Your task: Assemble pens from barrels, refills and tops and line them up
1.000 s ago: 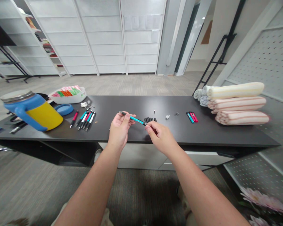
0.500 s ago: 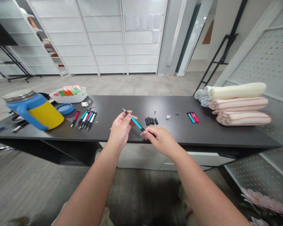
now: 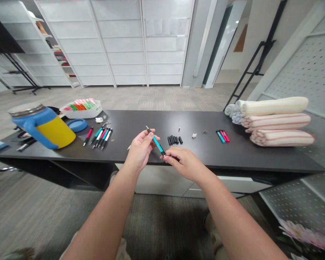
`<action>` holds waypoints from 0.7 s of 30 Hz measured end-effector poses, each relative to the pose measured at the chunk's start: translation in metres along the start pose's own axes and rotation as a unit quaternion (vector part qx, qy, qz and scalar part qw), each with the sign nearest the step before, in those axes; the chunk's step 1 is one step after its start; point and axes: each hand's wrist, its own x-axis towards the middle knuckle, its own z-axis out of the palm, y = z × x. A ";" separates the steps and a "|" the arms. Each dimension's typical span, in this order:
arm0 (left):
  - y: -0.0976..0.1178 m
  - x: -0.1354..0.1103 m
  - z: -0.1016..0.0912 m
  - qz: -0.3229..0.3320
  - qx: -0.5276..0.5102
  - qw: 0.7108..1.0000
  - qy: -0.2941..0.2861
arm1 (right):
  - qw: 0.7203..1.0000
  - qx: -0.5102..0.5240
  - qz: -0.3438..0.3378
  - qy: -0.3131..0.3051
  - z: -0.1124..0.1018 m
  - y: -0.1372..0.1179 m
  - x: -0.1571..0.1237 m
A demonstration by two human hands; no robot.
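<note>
Above the front edge of the dark desk I hold a teal pen (image 3: 157, 144) with a silver tip and black ends. My left hand (image 3: 141, 150) grips its tip half between thumb and fingers, the point slanting up and to the left. At its lower end, the fingertips of my right hand (image 3: 180, 160) pinch the black and silver end. Several short black grips (image 3: 175, 140) lie in a row just beyond my right hand. A small metal piece (image 3: 179, 129) stands behind them. To their right are little white parts (image 3: 194, 135) and small springs (image 3: 204, 132).
Assembled pens (image 3: 102, 138) and a red pen (image 3: 88, 136) lie at left, beside a blue-yellow mug (image 3: 47, 126), a blue lid (image 3: 77, 125) and a white basket (image 3: 82, 113). Teal and red barrels (image 3: 222, 136) lie right, near rolled towels (image 3: 280, 121) on the desk (image 3: 200, 153).
The pen has tilted steeper, and its tip has shifted slightly right. Both hands keep hold of it. The whole view has moved slightly.
</note>
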 end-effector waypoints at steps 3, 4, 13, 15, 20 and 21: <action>0.001 0.000 0.000 -0.007 0.005 1.000 -0.009 | 1.000 -0.010 0.003 0.002 0.001 0.001 0.000; 0.001 0.000 0.000 -0.010 0.007 1.000 -0.012 | 1.000 -0.016 0.005 0.006 0.002 0.002 0.000; 0.015 -0.001 -0.005 -0.015 0.017 1.000 -0.006 | 0.998 0.025 0.065 0.008 0.002 -0.001 -0.001; 0.030 0.002 -0.014 0.022 0.024 0.999 0.021 | 0.995 0.041 0.085 0.011 0.001 -0.003 -0.002; 0.076 0.011 -0.056 0.219 0.161 0.955 0.118 | 0.994 0.047 0.099 0.023 0.002 -0.005 -0.004; 0.083 0.011 -0.066 0.257 0.226 0.929 0.140 | 0.994 0.047 0.099 0.025 0.002 -0.006 -0.004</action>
